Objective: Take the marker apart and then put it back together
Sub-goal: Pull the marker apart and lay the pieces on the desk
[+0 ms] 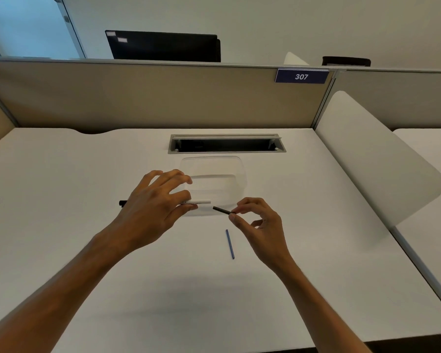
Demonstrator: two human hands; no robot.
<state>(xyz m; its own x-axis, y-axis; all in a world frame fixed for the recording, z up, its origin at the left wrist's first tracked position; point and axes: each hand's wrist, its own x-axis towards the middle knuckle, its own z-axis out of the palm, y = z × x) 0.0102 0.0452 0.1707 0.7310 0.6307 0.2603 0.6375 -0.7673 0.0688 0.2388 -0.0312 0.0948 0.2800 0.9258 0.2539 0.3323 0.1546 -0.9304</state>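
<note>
The left hand (161,200) is reaching in over the desk (61,200), thumb and fingers pinching the white barrel (201,202) level. The right hand (257,220) is pinching a black rod (222,210), its tip near the barrel's open end. A blue rod (230,243) is lying on the desk beside a clear tray (214,161).

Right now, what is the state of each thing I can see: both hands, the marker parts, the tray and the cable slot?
left hand: grips the white marker barrel
white marker barrel: held level, right end open
right hand: pinches the black rod
black rod: outside the barrel, pointing at its open end
blue rod: lying loose on the desk
clear tray: nothing visible inside
cable slot: open
</note>
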